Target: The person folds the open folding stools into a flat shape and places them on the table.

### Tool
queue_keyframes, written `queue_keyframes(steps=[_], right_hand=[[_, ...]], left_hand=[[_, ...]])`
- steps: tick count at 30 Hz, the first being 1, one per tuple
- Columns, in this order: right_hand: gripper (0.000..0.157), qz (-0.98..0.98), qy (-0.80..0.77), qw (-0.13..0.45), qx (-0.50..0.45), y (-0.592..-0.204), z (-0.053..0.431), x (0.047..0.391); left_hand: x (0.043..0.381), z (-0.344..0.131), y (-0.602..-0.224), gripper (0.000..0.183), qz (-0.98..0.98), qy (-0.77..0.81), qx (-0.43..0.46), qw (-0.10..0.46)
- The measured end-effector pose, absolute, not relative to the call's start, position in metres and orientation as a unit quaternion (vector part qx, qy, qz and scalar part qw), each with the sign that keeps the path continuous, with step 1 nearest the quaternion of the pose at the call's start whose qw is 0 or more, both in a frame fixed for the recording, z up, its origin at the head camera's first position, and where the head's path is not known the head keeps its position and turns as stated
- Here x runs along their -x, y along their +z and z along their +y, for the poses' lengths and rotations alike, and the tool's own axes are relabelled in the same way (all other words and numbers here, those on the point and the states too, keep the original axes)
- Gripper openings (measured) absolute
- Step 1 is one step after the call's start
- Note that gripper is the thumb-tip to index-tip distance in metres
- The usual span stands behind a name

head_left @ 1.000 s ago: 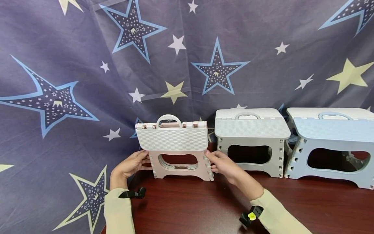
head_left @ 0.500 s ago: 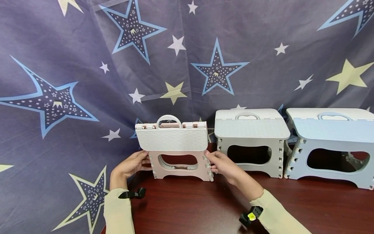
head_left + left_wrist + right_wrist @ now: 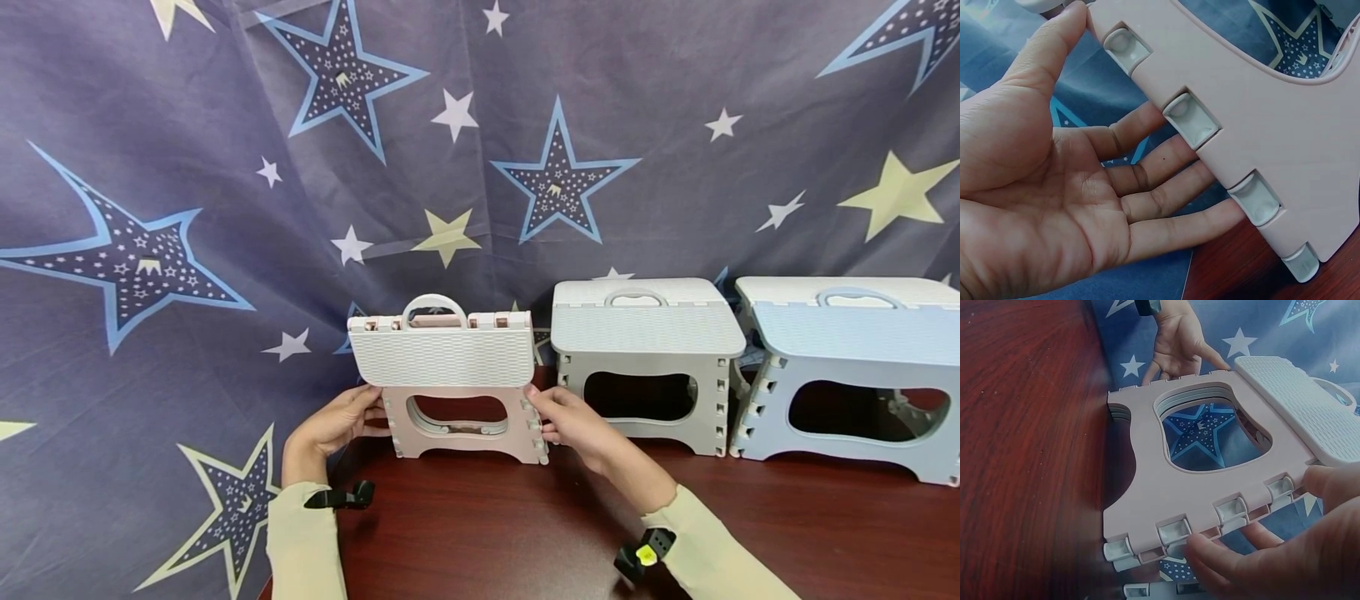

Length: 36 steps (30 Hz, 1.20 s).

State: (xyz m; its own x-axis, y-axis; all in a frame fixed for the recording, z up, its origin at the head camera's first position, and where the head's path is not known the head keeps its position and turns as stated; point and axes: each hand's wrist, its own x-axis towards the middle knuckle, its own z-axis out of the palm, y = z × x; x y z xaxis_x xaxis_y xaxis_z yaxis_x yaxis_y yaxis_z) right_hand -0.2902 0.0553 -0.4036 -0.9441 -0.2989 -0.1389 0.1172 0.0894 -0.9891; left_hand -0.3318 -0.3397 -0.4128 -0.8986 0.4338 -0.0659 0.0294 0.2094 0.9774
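Note:
A pink and white folding stool [image 3: 457, 421] stands upright on the dark red table, its legs folded close together and its woven-pattern white seat half [image 3: 442, 357] hanging down in front. A white carry handle [image 3: 434, 308] sticks up from its top. My left hand [image 3: 337, 423] holds the left side edge, thumb high under the seat panel and fingertips along the hinge edge in the left wrist view. My right hand [image 3: 573, 423] grips the opposite edge; in the right wrist view its thumb [image 3: 1329, 481] lies by the seat panel and its fingers reach along the hinges.
Right of my right hand stands a grey folding stool [image 3: 637, 392], unfolded, with a blue one [image 3: 862, 408] beyond it. A purple star-patterned cloth [image 3: 480, 200] hangs behind and to the left. The red table [image 3: 480, 525] reaches forward from the stools.

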Motion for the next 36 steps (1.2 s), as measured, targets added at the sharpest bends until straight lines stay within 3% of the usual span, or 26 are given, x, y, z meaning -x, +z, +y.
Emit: queue_keyframes(steps=[17,29,36], right_hand=[[0.037,0.739,-0.656,0.112,0.108,-0.404,0.052,0.289],[0.036,0.793,-0.564,0.022,0.227,-0.417,0.058,0.299],[0.032,0.796,-0.568,-0.029,0.208,-0.422,0.055,0.302]], left_hand=[[0.33,-0.342,-0.412,0.025,0.721,0.642,-0.202,0.165],[0.335,-0.343,-0.424,0.044,0.746,0.638,-0.159,0.106],[0.338,-0.338,-0.425,0.029,0.737,0.653,-0.158,0.072]])
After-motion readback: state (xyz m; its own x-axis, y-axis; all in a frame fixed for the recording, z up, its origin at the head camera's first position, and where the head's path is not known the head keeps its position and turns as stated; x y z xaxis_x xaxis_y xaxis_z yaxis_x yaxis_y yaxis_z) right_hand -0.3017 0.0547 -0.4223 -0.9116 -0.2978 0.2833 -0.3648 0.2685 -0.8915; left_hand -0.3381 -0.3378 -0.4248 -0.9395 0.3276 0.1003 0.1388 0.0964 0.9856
